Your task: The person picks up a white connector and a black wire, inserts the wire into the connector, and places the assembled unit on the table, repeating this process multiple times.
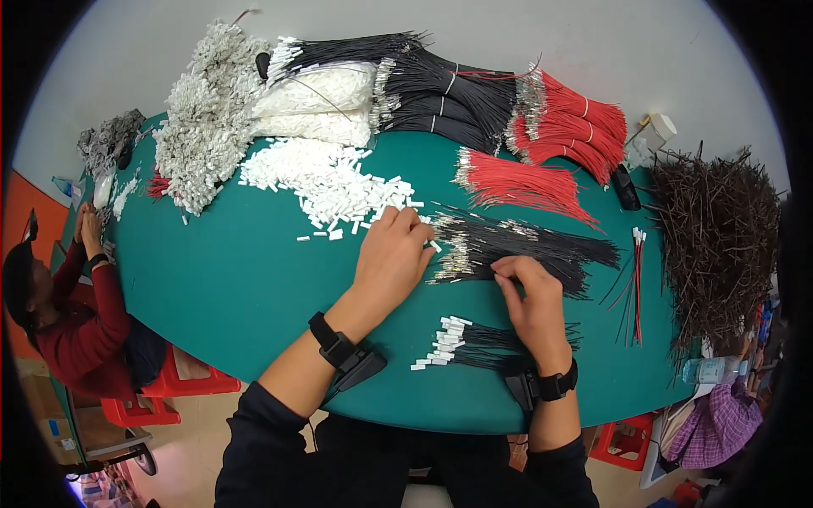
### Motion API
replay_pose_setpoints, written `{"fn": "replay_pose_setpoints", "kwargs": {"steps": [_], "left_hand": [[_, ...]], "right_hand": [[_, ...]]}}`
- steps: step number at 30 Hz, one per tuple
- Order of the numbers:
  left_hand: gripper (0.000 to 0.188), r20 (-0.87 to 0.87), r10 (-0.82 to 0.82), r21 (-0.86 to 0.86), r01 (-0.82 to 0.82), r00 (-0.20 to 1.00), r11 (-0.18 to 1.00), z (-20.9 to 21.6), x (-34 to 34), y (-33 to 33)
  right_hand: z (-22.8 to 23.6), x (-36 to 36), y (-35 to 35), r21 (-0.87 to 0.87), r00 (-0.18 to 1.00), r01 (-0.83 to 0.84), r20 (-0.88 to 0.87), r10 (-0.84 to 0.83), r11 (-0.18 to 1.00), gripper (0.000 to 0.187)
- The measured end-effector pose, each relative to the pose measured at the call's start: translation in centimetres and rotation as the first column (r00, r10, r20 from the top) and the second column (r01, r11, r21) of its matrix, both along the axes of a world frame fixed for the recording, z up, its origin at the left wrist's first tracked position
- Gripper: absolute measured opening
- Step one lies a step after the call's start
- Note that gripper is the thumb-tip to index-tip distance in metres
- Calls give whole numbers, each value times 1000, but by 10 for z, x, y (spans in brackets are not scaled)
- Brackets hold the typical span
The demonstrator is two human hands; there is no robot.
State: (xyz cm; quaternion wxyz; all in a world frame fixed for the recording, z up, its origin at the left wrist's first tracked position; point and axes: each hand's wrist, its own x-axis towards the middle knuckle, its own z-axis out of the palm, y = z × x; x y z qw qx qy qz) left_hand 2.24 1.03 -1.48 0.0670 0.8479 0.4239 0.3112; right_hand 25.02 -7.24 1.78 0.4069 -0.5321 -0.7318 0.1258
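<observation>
My left hand [388, 258] is closed in a pinch at the near right edge of a heap of white plastic connector housings [326, 182]. A small white housing [435, 246] shows at its fingertips. Just to the right lies a loose bundle of black wires [542, 245] with metal terminals at their left ends. Over the near side of this bundle, my right hand [537, 306] pinches with thumb and forefinger, seemingly on a black wire that hardly shows. Below, black wires with white housings fitted [449, 341] lie in a small group, partly under my right wrist.
Tied black wire bundles [440, 93] and red ones [576, 123] line the back, beside bags of white housings [313, 102] and a pale tangled pile [207, 118]. Dark brown wires [716, 237] heap at right, near a plastic bottle [711, 370]. Another person [76, 313] sits at left.
</observation>
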Motion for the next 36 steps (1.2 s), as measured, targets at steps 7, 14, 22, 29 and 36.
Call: {"fn": "replay_pose_setpoints", "kwargs": {"steps": [7,14,22,29,36], "left_hand": [[22,-10,29,-37,-29,1000,999,9,4,-8],[20,-1,32,-23,-32,999,999,8,0,-6],[26,735,397,-674,656,550,340,15,-7,-30],[42,750,569,-434,900,338,37,8,3,-36],[30,785,565,-274,960,253,-50,6,0,-36]], "right_hand": [[10,-9,-10,-175,983,20,-175,-51,984,10],[16,-18,-9,-24,993,-3,-115,0,1000,7],[32,-24,-25,-74,949,84,-298,-103,994,10],[26,-27,-25,-11,948,77,-310,-76,997,12],[27,-27,-27,-15,961,105,-257,-106,994,14]]}}
